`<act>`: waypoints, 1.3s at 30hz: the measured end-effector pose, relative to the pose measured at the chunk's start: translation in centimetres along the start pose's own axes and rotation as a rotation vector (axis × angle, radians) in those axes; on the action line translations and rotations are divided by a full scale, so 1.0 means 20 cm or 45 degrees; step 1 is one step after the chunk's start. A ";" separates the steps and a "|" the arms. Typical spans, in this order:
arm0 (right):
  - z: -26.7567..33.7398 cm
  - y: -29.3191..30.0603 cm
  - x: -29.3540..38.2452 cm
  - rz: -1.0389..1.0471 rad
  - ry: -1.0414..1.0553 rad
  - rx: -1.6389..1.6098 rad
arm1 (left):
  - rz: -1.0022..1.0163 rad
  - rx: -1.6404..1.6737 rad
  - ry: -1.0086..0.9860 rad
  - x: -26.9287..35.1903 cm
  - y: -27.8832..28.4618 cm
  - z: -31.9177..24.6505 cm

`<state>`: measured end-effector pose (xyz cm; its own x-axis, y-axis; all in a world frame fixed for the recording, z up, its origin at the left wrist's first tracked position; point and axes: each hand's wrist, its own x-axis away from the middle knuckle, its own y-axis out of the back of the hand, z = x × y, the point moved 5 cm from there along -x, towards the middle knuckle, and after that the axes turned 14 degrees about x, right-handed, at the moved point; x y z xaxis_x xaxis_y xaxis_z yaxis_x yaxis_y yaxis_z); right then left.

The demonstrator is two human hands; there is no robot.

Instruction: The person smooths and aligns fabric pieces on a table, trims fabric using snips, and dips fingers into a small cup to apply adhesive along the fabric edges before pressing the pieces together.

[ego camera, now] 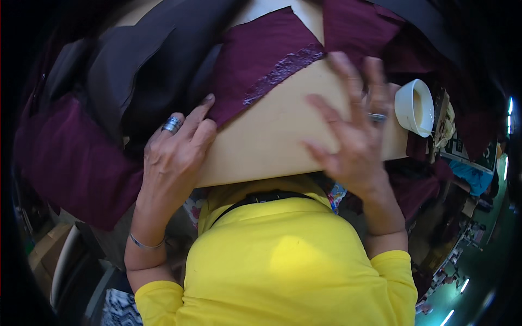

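A maroon fabric piece (265, 53) lies on the pale board (269, 142), with a wet, shiny strip along its lower right edge. The fingertips of my left hand (179, 142) rest at the fabric's lower left corner, beside dark material (163, 77); the hand seems to press rather than grip. My right hand (350, 126) is blurred, its fingers spread above the board to the right of the strip, with nothing seen in it. A white bowl (414, 108) with a pale substance inside stands just right of that hand.
More maroon fabric lies at the upper right (359, 28) and hangs at the left (77, 167). A crumpled, crusted item (444, 118) is beside the bowl. The board's near edge runs close to my yellow shirt. A pale curved chair part (63, 265) is at the lower left.
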<state>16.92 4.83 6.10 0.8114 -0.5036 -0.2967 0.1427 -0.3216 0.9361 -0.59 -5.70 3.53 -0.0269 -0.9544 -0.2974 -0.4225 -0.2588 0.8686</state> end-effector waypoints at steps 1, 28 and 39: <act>0.07 -0.05 -0.03 0.022 0.060 -0.140 | -0.004 -0.011 0.023 0.01 0.01 0.00; 0.29 -0.24 -0.13 0.019 0.391 0.130 | -0.070 0.131 0.052 0.11 0.07 0.03; 0.46 -0.22 -0.11 0.058 0.421 -0.065 | -0.071 0.174 0.048 0.11 0.06 0.03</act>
<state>9.31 -0.05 0.95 0.9564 -0.2264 -0.1845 0.1232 -0.2597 0.9578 -1.76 -8.02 3.75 0.0327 -0.9447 -0.3263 -0.5415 -0.2911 0.7887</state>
